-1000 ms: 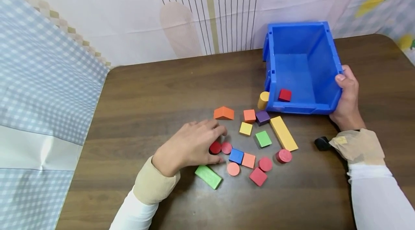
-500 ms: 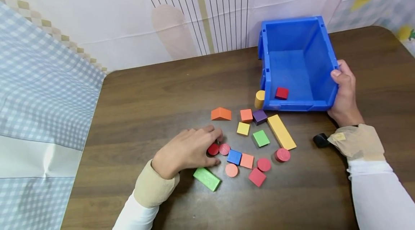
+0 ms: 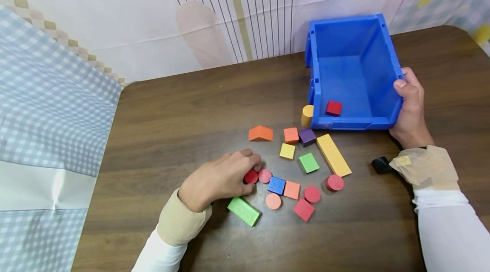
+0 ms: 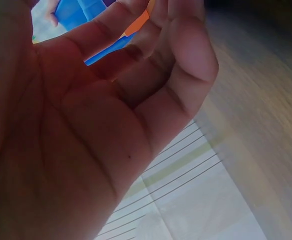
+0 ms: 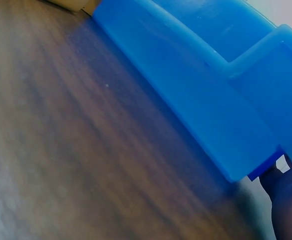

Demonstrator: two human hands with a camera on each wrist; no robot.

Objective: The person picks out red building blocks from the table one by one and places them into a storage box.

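Note:
My left hand (image 3: 220,178) lies over the table with thumb and curled fingers closed about a red cylinder (image 3: 251,176). Its fingers appear curled in the left wrist view, where the cylinder is hidden. Beside it stand a lighter red cylinder (image 3: 265,176), a blue block (image 3: 276,185) and a green rectangular block (image 3: 244,211). My right hand (image 3: 411,112) grips the right wall of a blue bin (image 3: 350,124), thumb over the rim. One red cube (image 3: 334,108) lies inside the bin near its front lip.
Several blocks lie before the bin, among them an orange triangular block (image 3: 261,133), a purple cube (image 3: 307,137), a green cube (image 3: 309,163) and a long yellow block (image 3: 334,155). A yellow cylinder (image 3: 307,115) stands against the bin's left side. Patterned cloth (image 3: 134,16) hangs behind the table.
The left thumb has drawn in toward the fingers, closing around the red cylinder. My right hand stays on the bin; the view has shifted slightly.

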